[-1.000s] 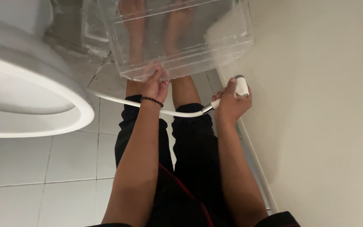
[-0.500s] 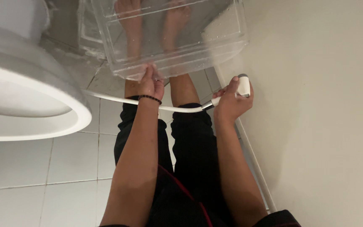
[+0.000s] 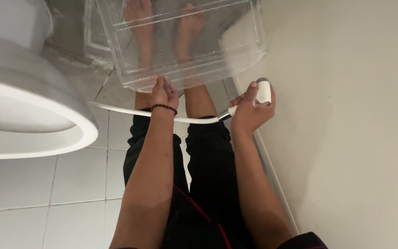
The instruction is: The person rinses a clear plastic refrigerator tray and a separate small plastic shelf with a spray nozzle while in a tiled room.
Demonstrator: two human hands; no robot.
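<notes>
Left hand (image 3: 163,94) grips clear plastic bin (image 3: 180,44) rim, tilted slightly nearer than before; right hand (image 3: 249,110) clasps white sprayer (image 3: 263,91) (hose (image 3: 130,110) trailing), aimed binward.

Soft, even indoor light; glare on the toilet rim (image 3: 77,138); faint shadows on the wall (image 3: 346,138); slight blur.
</notes>
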